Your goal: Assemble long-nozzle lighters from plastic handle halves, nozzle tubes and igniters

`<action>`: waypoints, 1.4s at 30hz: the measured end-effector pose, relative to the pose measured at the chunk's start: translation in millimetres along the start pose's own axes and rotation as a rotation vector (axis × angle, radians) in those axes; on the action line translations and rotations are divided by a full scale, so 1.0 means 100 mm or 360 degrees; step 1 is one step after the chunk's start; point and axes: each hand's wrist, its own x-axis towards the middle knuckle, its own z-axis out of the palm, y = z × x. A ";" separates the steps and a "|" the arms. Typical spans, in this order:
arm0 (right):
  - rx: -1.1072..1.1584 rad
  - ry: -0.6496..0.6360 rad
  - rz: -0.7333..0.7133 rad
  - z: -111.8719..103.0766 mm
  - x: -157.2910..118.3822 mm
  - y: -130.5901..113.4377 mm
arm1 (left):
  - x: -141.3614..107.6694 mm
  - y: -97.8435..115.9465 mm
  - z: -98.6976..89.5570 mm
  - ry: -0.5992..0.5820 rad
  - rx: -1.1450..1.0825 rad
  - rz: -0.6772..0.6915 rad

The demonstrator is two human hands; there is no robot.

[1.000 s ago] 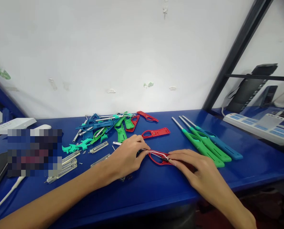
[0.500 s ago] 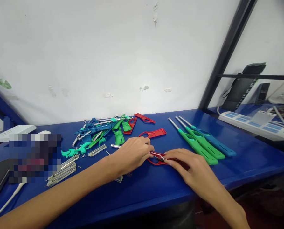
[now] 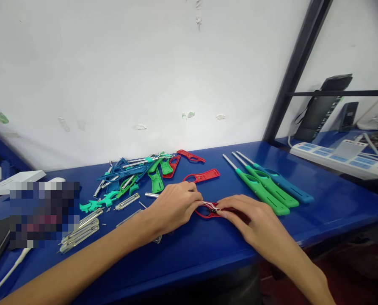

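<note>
A red lighter shell half with a finger loop lies low over the table between my hands. My left hand is closed at the loop end, around a silver lighter tube whose tip sticks out to the left. White wires run from its fingertips toward a small black part inside the shell. Thumb and fingers of my right hand pinch the shell and the wire ends; its palm hides the handle end. Just behind lies another red shell half.
Finished-looking lighters, two green and one blue, lie at right. Loose shells and tubes are heaped at back left, near teal triggers and clear fuel tanks. A white power strip stands far right.
The view has shifted slightly. The wires and black part sit a little differently at my right fingertips; both hands keep their hold.
</note>
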 end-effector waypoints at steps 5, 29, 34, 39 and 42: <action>-0.0004 0.0011 -0.0018 0.01 0.00 0.02 | 0.00 0.03 0.02 -0.0003 0.0096 0.0017; 0.0045 -0.0097 0.0000 0.01 0.01 0.02 | 0.02 0.10 -0.01 -0.0028 0.0237 0.0029; 0.0063 -0.0133 0.0014 0.01 0.00 0.03 | 0.01 0.08 0.00 -0.0022 0.0211 0.0024; 0.0064 -0.0164 0.0024 0.01 0.01 0.03 | 0.00 0.07 0.01 -0.0004 0.0170 0.0033; 0.0063 -0.0172 0.0029 0.01 0.02 0.02 | 0.00 0.07 0.00 0.0009 0.0147 0.0029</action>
